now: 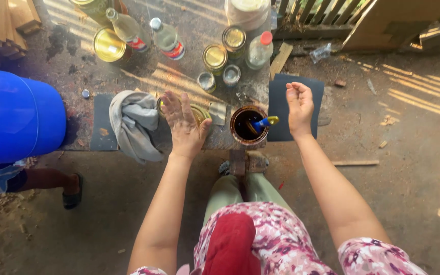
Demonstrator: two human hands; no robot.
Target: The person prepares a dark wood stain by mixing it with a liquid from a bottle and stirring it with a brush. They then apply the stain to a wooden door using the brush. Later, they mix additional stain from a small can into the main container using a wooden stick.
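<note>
My left hand point(184, 125) rests palm down on top of a round yellow-lidded tin point(200, 112), fingers spread over the lid. Just to its right stands an open tin of dark brown liquid point(249, 126) with a blue-handled brush point(264, 122) leaning inside. My right hand point(298, 106) hovers right of that open tin, above a dark sheet of sandpaper point(309, 86). Its fingers are curled loosely and I see nothing in them. A grey rag point(136, 125) lies crumpled left of my left hand.
Several tins point(215, 56) and glass bottles point(166, 38) stand on the stained slab point(77, 71) farther back. A blue plastic drum point(14, 114) sits at the left, with another person's sandalled foot point(71, 191) below it. Wooden planks point(6, 25) lie top left; dirt floor to the right.
</note>
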